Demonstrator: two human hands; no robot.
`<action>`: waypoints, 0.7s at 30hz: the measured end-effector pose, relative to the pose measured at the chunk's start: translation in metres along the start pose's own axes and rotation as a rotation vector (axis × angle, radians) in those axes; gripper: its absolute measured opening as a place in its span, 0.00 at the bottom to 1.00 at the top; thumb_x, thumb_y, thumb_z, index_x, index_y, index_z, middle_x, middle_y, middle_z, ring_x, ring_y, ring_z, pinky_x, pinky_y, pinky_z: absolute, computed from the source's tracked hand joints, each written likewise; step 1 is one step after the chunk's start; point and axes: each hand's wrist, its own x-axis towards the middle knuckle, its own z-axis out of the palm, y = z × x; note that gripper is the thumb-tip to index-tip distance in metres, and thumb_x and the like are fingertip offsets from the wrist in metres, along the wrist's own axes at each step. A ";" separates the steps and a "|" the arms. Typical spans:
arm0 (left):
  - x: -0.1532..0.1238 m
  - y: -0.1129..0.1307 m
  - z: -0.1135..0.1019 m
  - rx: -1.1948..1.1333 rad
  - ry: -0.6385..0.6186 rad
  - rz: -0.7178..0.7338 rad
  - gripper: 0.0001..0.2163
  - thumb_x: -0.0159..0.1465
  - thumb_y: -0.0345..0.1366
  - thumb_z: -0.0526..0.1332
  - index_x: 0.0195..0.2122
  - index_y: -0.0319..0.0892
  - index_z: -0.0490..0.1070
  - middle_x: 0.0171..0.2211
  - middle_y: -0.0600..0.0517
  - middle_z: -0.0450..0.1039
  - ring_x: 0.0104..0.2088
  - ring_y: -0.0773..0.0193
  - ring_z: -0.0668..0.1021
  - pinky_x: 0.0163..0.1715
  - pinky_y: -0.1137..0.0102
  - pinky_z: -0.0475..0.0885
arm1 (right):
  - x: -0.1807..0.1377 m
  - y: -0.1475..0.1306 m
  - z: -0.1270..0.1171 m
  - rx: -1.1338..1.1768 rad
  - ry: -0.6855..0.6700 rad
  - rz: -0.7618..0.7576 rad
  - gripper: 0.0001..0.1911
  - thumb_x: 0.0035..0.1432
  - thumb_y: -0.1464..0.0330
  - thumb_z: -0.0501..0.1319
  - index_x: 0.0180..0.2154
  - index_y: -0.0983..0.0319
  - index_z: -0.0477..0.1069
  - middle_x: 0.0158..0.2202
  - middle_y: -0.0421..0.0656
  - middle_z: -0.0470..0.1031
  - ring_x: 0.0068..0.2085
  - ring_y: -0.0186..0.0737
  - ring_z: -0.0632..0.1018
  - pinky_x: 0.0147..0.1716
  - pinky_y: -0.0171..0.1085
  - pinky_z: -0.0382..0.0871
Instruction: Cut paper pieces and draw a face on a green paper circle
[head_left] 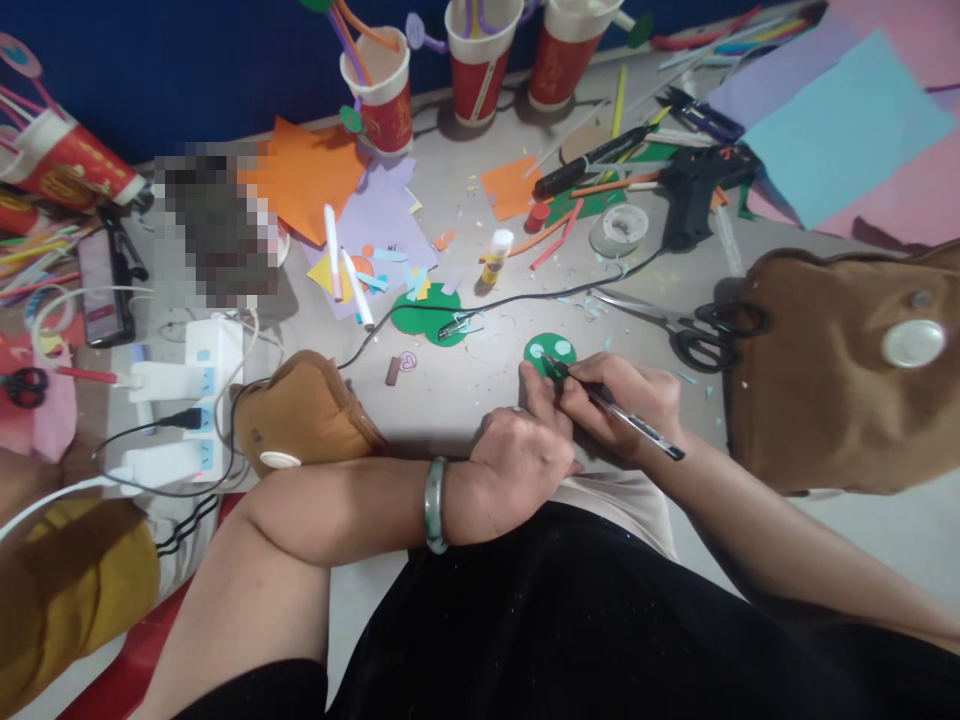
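Between the fingers of my right hand (626,400) is a slim pen (637,425), its tip on a small green paper disc (549,347). Two pale blue spots sit on the upper part of this disc. My left hand (523,462) presses the disc's lower edge with a fingertip, its other fingers curled. Farther left lie larger green paper circles (420,310), with a black pen cap (452,327) on them. Scissors (709,335) with black handles rest to the right of my right hand. A glue stick (496,257) stands upright beyond the disc.
A black cable crosses the table to a glue gun (697,190). Near it are a tape roll (619,230) and a black marker (592,160). Red paper cups (386,115) stand at the back. Brown bags (840,370) flank my arms; a power strip (214,400) lies left.
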 end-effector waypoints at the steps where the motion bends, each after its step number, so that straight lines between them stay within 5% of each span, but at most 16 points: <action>1: 0.000 0.000 0.001 0.009 0.013 0.000 0.40 0.76 0.55 0.61 0.76 0.24 0.61 0.67 0.17 0.70 0.30 0.59 0.84 0.26 0.67 0.78 | -0.001 0.000 0.000 0.009 -0.007 0.010 0.04 0.65 0.71 0.66 0.37 0.57 0.74 0.31 0.42 0.82 0.26 0.38 0.80 0.25 0.37 0.74; 21: 0.000 0.000 -0.001 -0.045 -0.012 -0.012 0.38 0.77 0.53 0.60 0.77 0.28 0.60 0.70 0.18 0.67 0.32 0.57 0.85 0.28 0.66 0.79 | 0.001 0.000 0.000 -0.002 -0.029 0.021 0.04 0.66 0.68 0.65 0.36 0.55 0.73 0.29 0.40 0.82 0.25 0.38 0.80 0.24 0.38 0.76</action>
